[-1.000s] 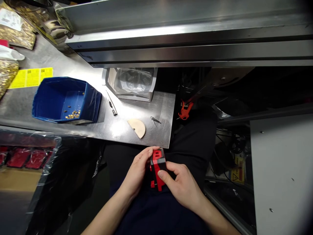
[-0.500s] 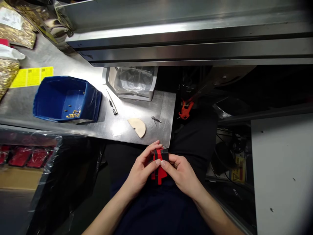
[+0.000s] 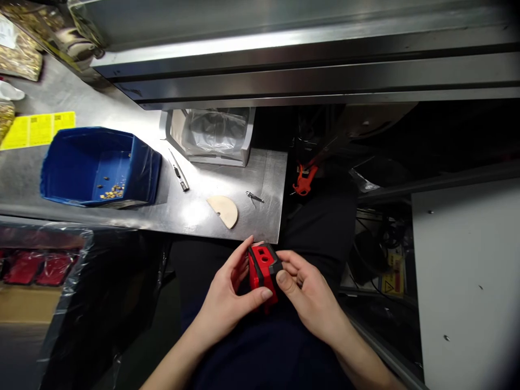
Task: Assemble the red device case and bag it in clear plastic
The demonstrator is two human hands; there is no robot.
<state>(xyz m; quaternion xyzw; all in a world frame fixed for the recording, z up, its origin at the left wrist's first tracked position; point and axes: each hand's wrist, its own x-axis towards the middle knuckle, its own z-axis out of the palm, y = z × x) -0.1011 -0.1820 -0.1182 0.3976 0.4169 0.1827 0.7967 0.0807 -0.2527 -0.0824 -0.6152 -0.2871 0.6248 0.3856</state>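
Between my two hands is a red and black plastic housing [image 3: 265, 261], held over my lap just in front of the bench edge. A round hole and a square opening show on its upper red face. My left hand [image 3: 235, 290] grips its left side, thumb along the near part and fingers partly hidden behind it. My right hand [image 3: 309, 290] holds the black right side, with the thumb on top and the fingers curled. Past the housing, a pale half-round disc [image 3: 223, 211] and a small metal pin-like part [image 3: 255, 197] lie on the metal bench [image 3: 195, 216].
A blue bin [image 3: 156, 173] with small brass-coloured pieces stands on the left, a craft knife [image 3: 179, 170] beside it. Behind is a grey bin [image 3: 244, 154] lined with clear plastic. A metal beam [image 3: 284, 86] crosses above. An orange tool [image 3: 304, 180] hangs right of the bench.
The housing has turned, so its face with the holes now shows. My left thumb has shifted down and away from my right thumb. The whole view has shifted slightly.
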